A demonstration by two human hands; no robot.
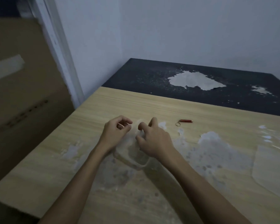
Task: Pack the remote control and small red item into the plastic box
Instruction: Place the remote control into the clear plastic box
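Both our hands curl onto the clear plastic box (132, 152): our left hand (116, 134) pinches at its far rim with fingers bent, and our right hand (153, 139) grips the rim beside it, though blur hides exactly what each fingertip holds. We have the box near the middle of the wooden bench (103, 104), with the small red item (185, 121), ring attached, lying well apart toward the far right edge. Behind the bench's far edge sits a dark surface (136, 75) with peeled patches.
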